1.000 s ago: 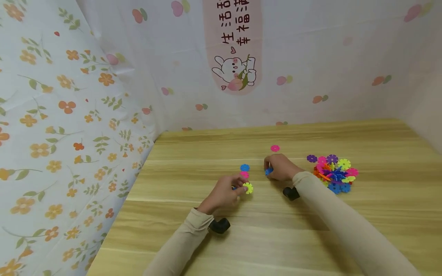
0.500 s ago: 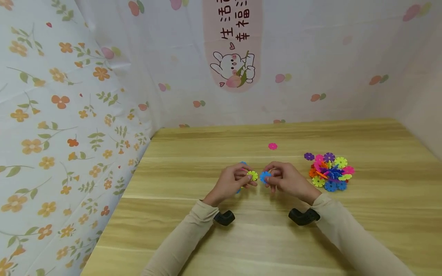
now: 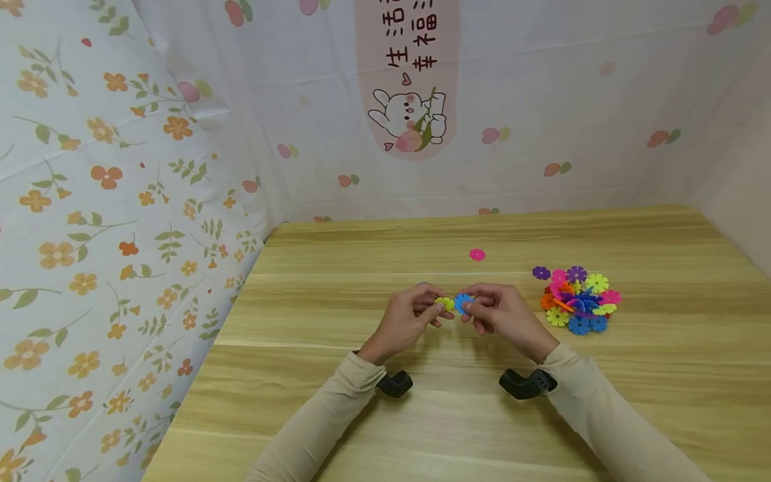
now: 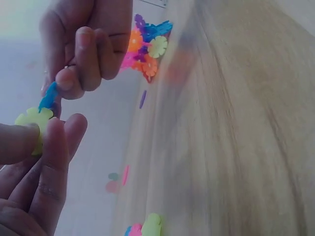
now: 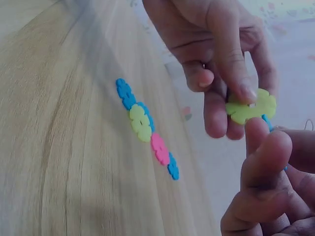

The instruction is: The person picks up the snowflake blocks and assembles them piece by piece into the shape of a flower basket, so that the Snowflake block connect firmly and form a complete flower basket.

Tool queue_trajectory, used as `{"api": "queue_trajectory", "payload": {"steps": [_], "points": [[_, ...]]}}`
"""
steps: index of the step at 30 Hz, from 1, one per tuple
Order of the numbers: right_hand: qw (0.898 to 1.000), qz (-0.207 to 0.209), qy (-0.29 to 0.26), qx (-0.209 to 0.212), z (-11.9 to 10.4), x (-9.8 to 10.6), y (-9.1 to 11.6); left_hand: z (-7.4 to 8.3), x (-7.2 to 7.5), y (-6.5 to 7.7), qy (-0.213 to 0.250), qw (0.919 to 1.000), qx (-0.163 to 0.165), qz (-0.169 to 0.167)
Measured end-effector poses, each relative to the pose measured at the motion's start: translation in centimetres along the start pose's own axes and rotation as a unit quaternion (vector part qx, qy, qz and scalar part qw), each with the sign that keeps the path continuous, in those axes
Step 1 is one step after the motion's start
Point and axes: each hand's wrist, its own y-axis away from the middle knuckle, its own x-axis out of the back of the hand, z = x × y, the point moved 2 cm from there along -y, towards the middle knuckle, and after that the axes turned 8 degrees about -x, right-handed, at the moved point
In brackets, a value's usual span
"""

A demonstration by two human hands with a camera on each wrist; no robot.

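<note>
The wooden table (image 3: pixel 421 415) is the biggest thing here, with flowery cloth walls (image 3: pixel 108 201) around it. On its right side sits a heap of bright flower pieces (image 3: pixel 578 301), and one pink piece (image 3: pixel 477 254) lies alone, farther back.

Both hands are up above the middle of the table, close together. The left hand (image 3: pixel 405 320) pinches a yellow-green flower piece (image 3: pixel 444 303) between thumb and curled fingers. The right hand (image 3: pixel 502 314) pinches a blue flower piece (image 3: pixel 462 302) the same way. The two pieces touch at their edges, or nearly do.

The pieces are small, flat and thin, with round petals and little slots. If the slots do not line up, I think the pieces could slide past each other. A hard push might make one pop out of the fingers and drop on the table.

A short row of joined pieces (image 5: pixel 145 125), blue, yellow and pink, lies on the table beneath the hands.
</note>
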Motion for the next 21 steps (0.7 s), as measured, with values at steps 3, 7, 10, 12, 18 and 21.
{"api": "queue_trajectory", "payload": {"steps": [3,7,10,12,18,21], "points": [[1.0,-0.002,-0.008,0.0,-0.1,-0.1,0.0,0.0,-0.1,-0.1,-0.015,0.9996,-0.023,0.003],[1.0,-0.007,-0.027,-0.005,-0.2,-0.4,0.0,0.4,-0.4,-0.3,-0.065,0.9948,-0.078,-0.004],[0.999,-0.009,-0.048,-0.009,-0.2,-0.6,-0.2,0.6,-0.7,-0.4,-0.103,0.9886,-0.109,-0.009],[0.998,-0.009,-0.056,-0.011,-0.1,-0.8,-0.3,0.6,-0.8,-0.3,-0.118,0.9864,-0.114,-0.009],[0.999,-0.015,-0.044,-0.011,0.4,-1.5,-0.9,0.1,-0.5,0.0,-0.113,0.9887,-0.094,-0.031],[0.999,-0.032,-0.039,-0.015,0.4,-1.4,-1.3,0.0,0.2,0.0,-0.105,0.9906,-0.08,-0.037]]}}
